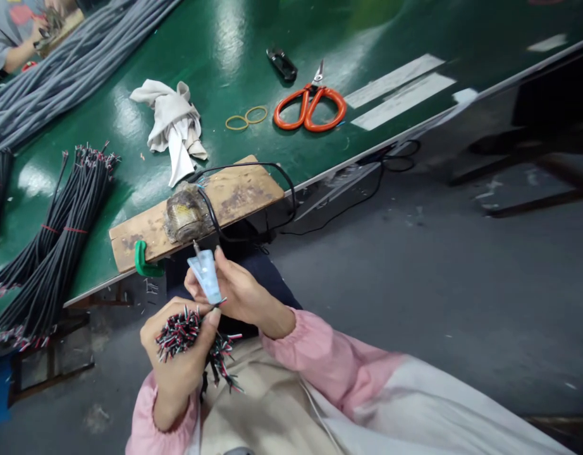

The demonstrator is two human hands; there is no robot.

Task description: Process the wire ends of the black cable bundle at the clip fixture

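My left grip (177,373) is closed around the black wire bundle (180,332), beside the wooden board (246,189). My right (244,294) holds the light-blue piece (207,278); thin wire ends call for light, steady fingers.

The bundle of thin black cables with red, white and black wire ends (180,332) is gripped in the left hand (171,354). Its ends fan out in a dense cluster above the fist, while more ends hang loose just right of it, in front of the lap. The light-blue, flat, forked piece with a slim metal tip (206,277) is held in the right hand (241,292), tilted, its tip pointing to the far side, its narrower end close to the left thumb.
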